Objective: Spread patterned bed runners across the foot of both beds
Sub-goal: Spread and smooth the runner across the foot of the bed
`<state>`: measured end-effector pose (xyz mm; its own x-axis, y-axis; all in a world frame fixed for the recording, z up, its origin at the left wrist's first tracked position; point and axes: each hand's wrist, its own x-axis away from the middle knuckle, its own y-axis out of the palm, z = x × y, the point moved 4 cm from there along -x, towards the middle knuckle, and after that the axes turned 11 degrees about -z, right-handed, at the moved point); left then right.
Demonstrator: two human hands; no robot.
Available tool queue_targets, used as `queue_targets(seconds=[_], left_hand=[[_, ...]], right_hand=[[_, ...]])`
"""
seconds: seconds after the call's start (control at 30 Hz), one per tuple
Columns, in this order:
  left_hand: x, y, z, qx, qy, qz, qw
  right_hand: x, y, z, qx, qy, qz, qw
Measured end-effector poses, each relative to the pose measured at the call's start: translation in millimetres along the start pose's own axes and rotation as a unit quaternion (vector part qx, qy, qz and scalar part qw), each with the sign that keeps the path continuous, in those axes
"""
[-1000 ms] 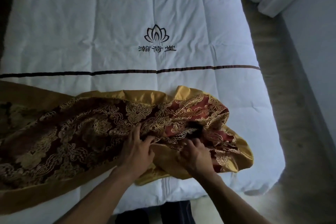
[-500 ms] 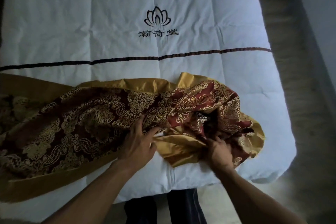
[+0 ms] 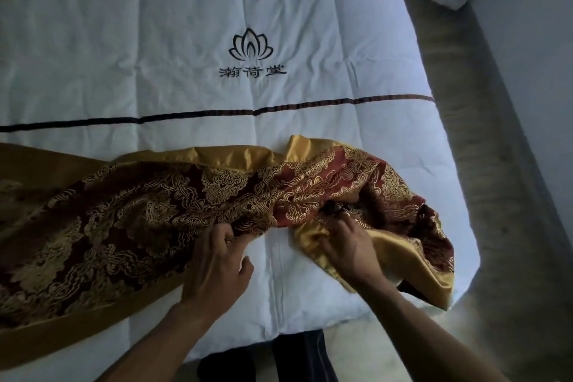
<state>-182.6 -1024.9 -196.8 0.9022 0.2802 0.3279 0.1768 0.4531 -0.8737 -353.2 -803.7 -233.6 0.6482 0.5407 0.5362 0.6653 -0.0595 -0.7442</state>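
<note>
Red-gold patterned bed runner (image 3: 173, 211) bunched, crumpled across white bed (image 3: 186, 25) foot.

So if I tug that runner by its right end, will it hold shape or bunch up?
Probably floppy: the runner lies in folds near the right hand. Its shiny gold border suggests it slides easily on the duvet.

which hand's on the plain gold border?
The right hand, gripping the plain gold border; the left hand grips the red patterned part of the bed runner.
</note>
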Motion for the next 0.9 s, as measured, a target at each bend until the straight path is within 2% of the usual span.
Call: queue_targets(seconds=[0.07,0.13,0.27,0.33,0.47,0.57,0.63,0.73,0.8,0.83,0.9], left_hand=[[5,16,-4,-0.009,0.041,-0.047,0.998],[9,37,-14,-0.030,0.044,-0.098,0.994],[13,74,-37,-0.050,-0.038,-0.189,0.980],[14,89,-42,-0.045,-0.062,-0.219,0.973],[13,91,-40,-0.038,-0.075,-0.169,0.982],[20,78,-35,-0.002,-0.033,-0.108,0.994],[27,64,-34,0.047,-0.007,-0.086,0.995],[36,46,-32,0.112,0.018,-0.099,0.989],[40,39,-31,0.136,0.011,-0.123,0.983],[43,37,-31,0.139,0.006,-0.140,0.980],[46,37,-28,0.137,0.006,-0.170,0.976]], right_hand=[[-8,34,-11,0.076,-0.005,-0.078,0.994],[-14,59,-9,0.113,0.026,-0.128,0.985],[-21,72,2,0.095,0.039,-0.050,0.994],[-25,73,8,0.104,0.041,-0.039,0.993],[-35,60,23,0.087,0.048,-0.024,0.995],[-26,46,43,0.087,0.020,-0.060,0.994],[-13,29,65,0.085,0.044,-0.059,0.994],[13,-7,119,0.090,0.187,-0.003,0.978],[32,-27,147,0.110,0.251,0.014,0.962],[38,-34,150,0.119,0.255,0.021,0.959],[43,-44,137,0.112,0.204,0.065,0.971]])
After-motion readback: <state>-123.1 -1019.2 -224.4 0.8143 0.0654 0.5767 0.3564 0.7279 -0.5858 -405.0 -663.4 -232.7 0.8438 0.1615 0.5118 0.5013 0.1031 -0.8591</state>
